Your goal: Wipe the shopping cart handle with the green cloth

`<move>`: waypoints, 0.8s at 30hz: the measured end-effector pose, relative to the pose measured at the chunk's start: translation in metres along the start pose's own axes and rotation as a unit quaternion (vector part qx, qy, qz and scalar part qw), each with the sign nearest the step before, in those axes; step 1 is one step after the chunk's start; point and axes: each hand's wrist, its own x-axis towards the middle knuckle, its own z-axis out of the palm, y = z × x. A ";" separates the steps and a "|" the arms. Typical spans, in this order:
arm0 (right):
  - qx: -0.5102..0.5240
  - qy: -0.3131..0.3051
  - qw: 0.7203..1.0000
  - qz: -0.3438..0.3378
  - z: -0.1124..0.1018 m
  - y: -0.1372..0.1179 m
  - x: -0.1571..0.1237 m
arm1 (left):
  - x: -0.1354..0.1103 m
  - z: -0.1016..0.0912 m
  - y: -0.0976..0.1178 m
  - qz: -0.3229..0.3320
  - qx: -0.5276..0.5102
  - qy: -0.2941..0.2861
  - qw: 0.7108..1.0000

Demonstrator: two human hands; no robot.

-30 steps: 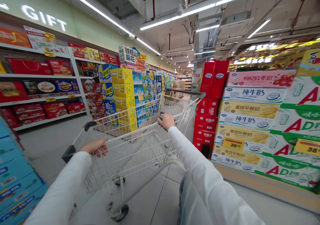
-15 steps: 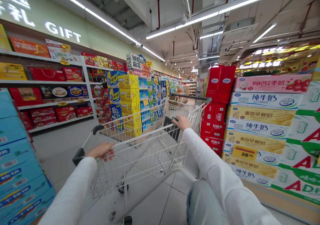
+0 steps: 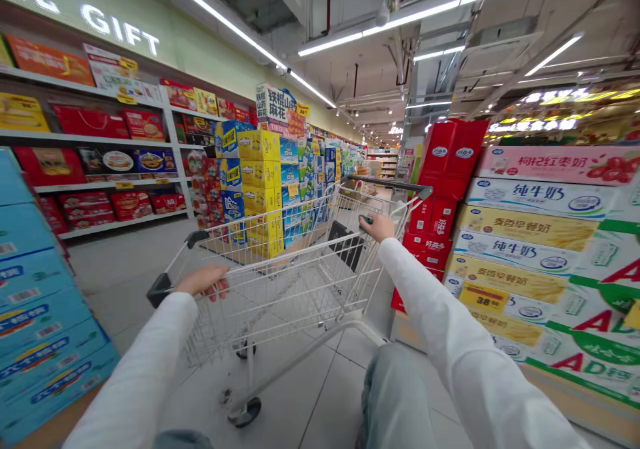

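One wire shopping cart (image 3: 290, 296) bars the aisle (image 3: 295, 412), left hand (image 3: 204, 281) half-curled over its rim (image 3: 300, 254) at eight o'clock, right hand (image 3: 379, 227) clasping it at three, milk cartons (image 3: 525, 226) beyond, stacked eight high.

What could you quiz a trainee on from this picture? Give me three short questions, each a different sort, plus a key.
1. Multiple choice: Where on the shopping cart is the person's left hand?
A) At the end opposite the handle
B) At the handle end
C) Down by a wheel

2. True or false: The pink carton lies at the bottom of its stack.

3. Fill in the blank: The lit English word on the wall sign is ____.

Key:
1. A
2. False; the pink carton lies on top of its stack.
3. GIFT
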 end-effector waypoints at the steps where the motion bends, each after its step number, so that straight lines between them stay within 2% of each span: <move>1: -0.007 0.001 1.000 -0.020 0.000 0.001 -0.003 | -0.001 0.000 0.001 -0.004 -0.005 -0.012 1.000; 3: -0.029 -0.035 0.999 -0.029 -0.003 -0.003 0.000 | -0.002 -0.001 0.002 -0.014 -0.014 -0.047 0.999; 7: -0.057 -0.099 0.993 0.009 -0.011 -0.017 0.017 | -0.009 -0.002 0.002 -0.018 0.020 -0.026 0.999; 10: -0.056 -0.079 0.995 0.006 -0.012 -0.025 0.013 | -0.014 -0.001 0.004 -0.019 0.042 -0.014 0.999; 13: -0.049 -0.040 0.997 -0.037 -0.006 -0.035 -0.012 | -0.016 0.001 0.008 -0.024 0.054 -0.010 0.998; 18: -0.033 -0.025 0.992 -0.120 0.005 -0.077 -0.051 | -0.017 0.004 0.012 -0.018 0.053 -0.002 0.998; 21: -0.034 -0.046 0.990 -0.130 0.004 -0.101 -0.048 | -0.018 0.005 0.012 -0.016 0.058 0.009 0.998; 24: -0.043 -0.114 0.984 -0.131 -0.004 -0.113 -0.029 | -0.019 0.004 0.011 -0.017 0.058 0.007 0.998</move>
